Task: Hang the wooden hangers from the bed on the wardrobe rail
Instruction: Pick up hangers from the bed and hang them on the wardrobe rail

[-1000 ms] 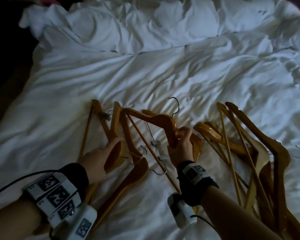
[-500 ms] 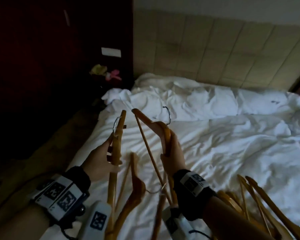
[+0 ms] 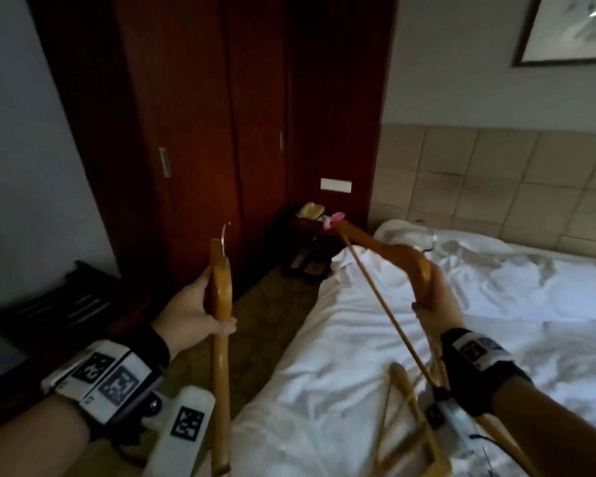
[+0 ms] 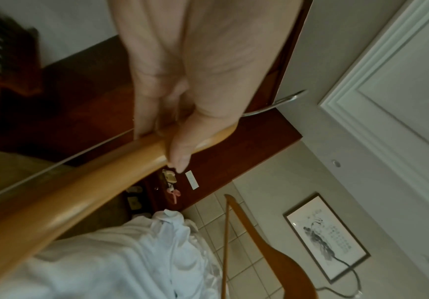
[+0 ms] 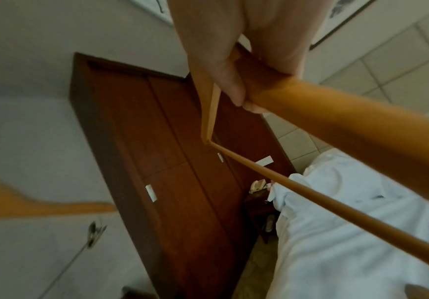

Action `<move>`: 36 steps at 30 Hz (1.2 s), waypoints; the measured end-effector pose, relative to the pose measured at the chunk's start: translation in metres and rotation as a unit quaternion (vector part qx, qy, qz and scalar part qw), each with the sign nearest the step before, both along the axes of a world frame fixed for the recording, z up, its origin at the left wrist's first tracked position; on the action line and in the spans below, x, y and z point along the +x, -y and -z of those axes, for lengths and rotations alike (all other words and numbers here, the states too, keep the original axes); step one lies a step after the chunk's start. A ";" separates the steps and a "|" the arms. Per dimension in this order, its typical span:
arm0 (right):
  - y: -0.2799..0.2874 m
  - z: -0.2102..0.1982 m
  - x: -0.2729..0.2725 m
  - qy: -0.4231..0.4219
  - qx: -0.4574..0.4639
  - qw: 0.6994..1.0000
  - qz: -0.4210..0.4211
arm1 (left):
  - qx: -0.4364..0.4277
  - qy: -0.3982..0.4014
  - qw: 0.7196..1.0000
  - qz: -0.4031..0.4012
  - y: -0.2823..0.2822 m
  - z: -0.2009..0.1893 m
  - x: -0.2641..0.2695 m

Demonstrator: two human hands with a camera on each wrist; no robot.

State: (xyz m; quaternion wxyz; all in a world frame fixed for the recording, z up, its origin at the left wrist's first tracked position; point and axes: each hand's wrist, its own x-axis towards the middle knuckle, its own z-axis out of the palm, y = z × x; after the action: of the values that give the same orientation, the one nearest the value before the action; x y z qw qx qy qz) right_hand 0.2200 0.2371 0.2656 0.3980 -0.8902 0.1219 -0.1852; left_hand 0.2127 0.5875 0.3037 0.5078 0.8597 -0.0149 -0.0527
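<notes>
The view has swung up from the rumpled white bed (image 3: 375, 339) to the tall dark red-brown wooden wardrobe (image 3: 193, 132), which now fills the head view from ten to twelve o'clock with its sliding doors closed. A second ago both hands were down among the heap of hangers on the sheets; now each carries one clear of the bed, so the pick-up looks done and the carry to the wardrobe has begun (the rail itself is hidden behind those doors, which probably have to slide first).

The left hand (image 3: 195, 313) has its fingers and thumb wrapped round the curved honey-coloured wooden hanger (image 3: 221, 356) near the neck. That hanger stands almost upright, its silver hook (image 3: 225, 235) sticking out at twelve o'clock above the fist and its long arm dropping to six o'clock.

The right hand (image 3: 436, 306) clamps the second honey-coloured wooden hanger with a thin crossbar (image 3: 393, 251) at its crown. One shoulder reaches toward ten o'clock, and the crossbar slants back to five o'clock past the wrist. Its hook cannot be made out.

More wooden hangers (image 3: 403, 407) lie on the bed at five o'clock.
</notes>
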 end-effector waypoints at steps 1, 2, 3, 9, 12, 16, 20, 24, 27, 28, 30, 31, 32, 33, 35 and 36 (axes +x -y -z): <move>0.003 0.005 -0.003 0.009 0.021 1.000 0.017 | 0.008 -0.005 1.000 0.000 -0.003 0.006 -0.003; 0.006 0.010 -0.006 0.016 0.042 0.999 0.031 | 0.012 -0.011 1.000 -0.001 -0.003 0.013 -0.005; 0.007 0.017 -0.009 0.021 0.060 0.997 0.042 | 0.012 -0.017 1.000 0.000 0.001 0.020 -0.007; 0.021 0.074 -0.001 0.042 0.103 0.993 0.034 | 0.015 -0.064 0.997 0.036 0.069 0.072 0.006; 0.031 0.116 0.001 0.006 0.109 0.994 0.006 | 0.011 -0.106 0.992 0.061 0.117 0.109 0.014; 0.049 0.166 -0.010 -0.048 0.125 0.991 0.015 | 0.023 -0.152 0.981 0.114 0.172 0.158 0.018; 0.076 0.202 -0.033 -0.117 0.139 0.983 0.024 | 0.012 -0.200 0.971 0.130 0.208 0.199 0.019; 0.111 0.233 -0.065 -0.179 0.141 0.972 0.052 | 0.032 -0.234 0.961 0.140 0.234 0.226 0.015; 0.133 0.244 -0.080 -0.193 0.136 0.969 0.070 | 0.045 -0.247 0.956 0.150 0.252 0.237 0.011; 0.138 0.243 -0.081 -0.192 0.135 0.969 0.077 | 0.048 -0.246 0.955 0.156 0.257 0.237 0.011; 0.147 0.237 -0.079 -0.186 0.133 0.970 0.085 | 0.049 -0.242 0.955 0.165 0.265 0.235 0.012; 0.149 0.232 -0.075 -0.182 0.131 0.971 0.086 | 0.046 -0.238 0.956 0.166 0.267 0.232 0.014; 0.151 0.226 -0.070 -0.180 0.131 0.971 0.083 | 0.039 -0.232 0.958 0.166 0.267 0.227 0.017; 0.151 0.218 -0.063 -0.176 0.131 0.972 0.078 | 0.030 -0.225 0.960 0.165 0.266 0.221 0.020; 0.144 0.200 -0.048 -0.169 0.128 0.975 0.065 | 0.016 -0.200 0.967 0.157 0.259 0.202 0.027; 0.137 0.188 -0.040 -0.162 0.123 0.978 0.056 | 0.011 -0.184 0.971 0.153 0.253 0.190 0.031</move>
State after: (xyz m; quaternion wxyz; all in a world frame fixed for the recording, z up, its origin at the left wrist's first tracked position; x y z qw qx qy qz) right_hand 0.1796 0.0999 0.0778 0.4688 -0.8443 0.2558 -0.0441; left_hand 0.2434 0.3349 0.1133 0.4781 0.8285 -0.0522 -0.2868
